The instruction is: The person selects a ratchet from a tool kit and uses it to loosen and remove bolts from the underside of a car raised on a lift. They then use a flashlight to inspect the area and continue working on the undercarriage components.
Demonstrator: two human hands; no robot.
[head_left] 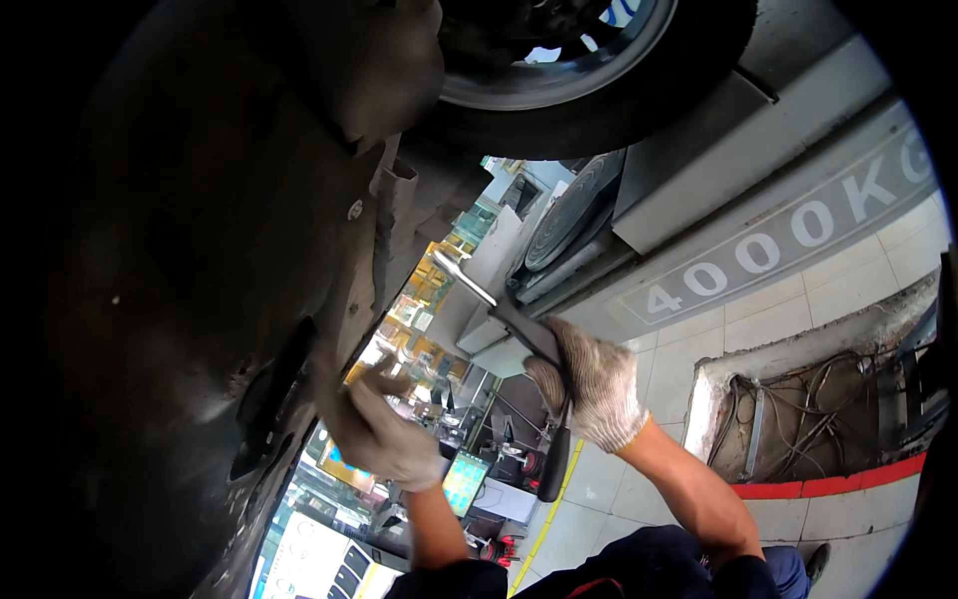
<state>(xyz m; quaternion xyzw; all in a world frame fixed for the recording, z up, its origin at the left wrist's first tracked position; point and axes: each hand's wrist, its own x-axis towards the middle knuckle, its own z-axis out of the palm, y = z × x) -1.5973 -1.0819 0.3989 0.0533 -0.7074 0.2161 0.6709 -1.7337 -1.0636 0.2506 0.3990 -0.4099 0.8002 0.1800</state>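
Note:
My right hand [596, 384], in a pale knitted work glove, grips a ratchet wrench [477, 284] with a silver head and black handle. The wrench slants up and left, its head clear of the car's underside. Below the same hand hangs a black tool handle [554, 467] on a thin shaft; its upper part is hidden by the glove. My left hand [389, 434], gloved too, is raised beside the dark underbody panel [230, 260]. Its fingers are stretched out and blurred, with nothing visible in them. Whether they touch the panel I cannot tell.
Overhead is a car wheel [579, 115], with a blurred rounded grey shape [389, 85] beside it. A grey lift platform [699, 270] with a round pad [574, 215] runs along the right. A floor pit [813, 414] holds loose cables. Behind stand a lit screen [465, 481] and shelves.

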